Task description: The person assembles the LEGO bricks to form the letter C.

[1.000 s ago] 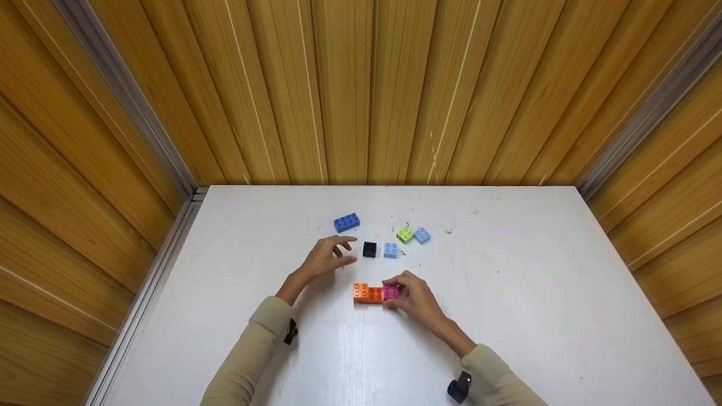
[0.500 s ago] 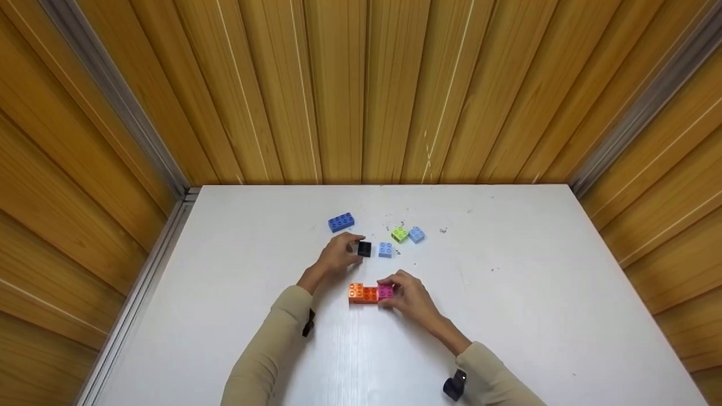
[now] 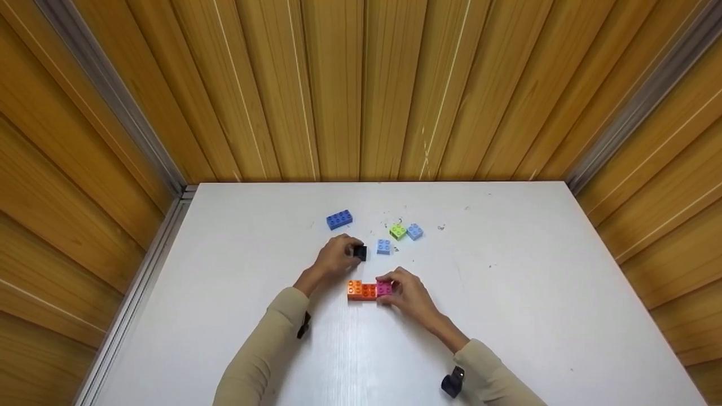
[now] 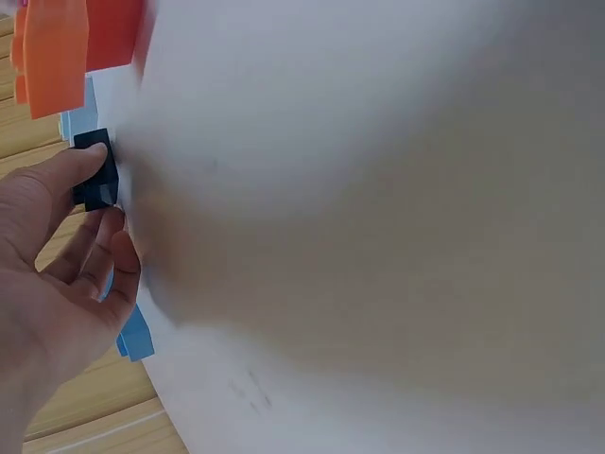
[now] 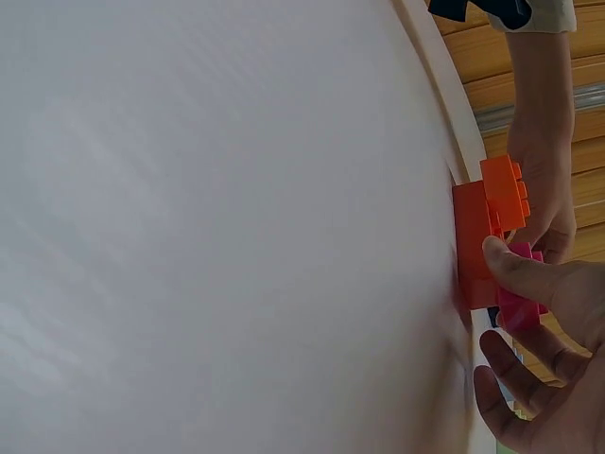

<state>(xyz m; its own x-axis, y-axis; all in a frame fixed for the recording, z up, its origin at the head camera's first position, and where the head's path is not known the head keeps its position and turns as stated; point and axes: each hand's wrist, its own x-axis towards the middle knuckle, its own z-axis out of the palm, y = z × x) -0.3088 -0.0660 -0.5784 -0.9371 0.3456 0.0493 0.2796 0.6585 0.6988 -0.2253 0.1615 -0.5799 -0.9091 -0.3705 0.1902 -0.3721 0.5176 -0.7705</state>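
Observation:
My left hand pinches a small black building brick between thumb and fingers; the left wrist view shows the thumb lying across the black brick. With thumb and fingers my right hand grips a pink brick on the right end of a small assembly. That assembly has a longer red-orange brick at the bottom. An orange brick is stacked on its left end, and studs show between the orange and pink ones.
On the white table a light blue brick lies right of the black one. Farther back are a lime green brick, a second light blue brick and a long dark blue brick. Wood-patterned walls enclose the table.
My left hand has moved right to the black brick and taken hold of it; the brick has shifted slightly toward me. My right hand stays on the pink brick.

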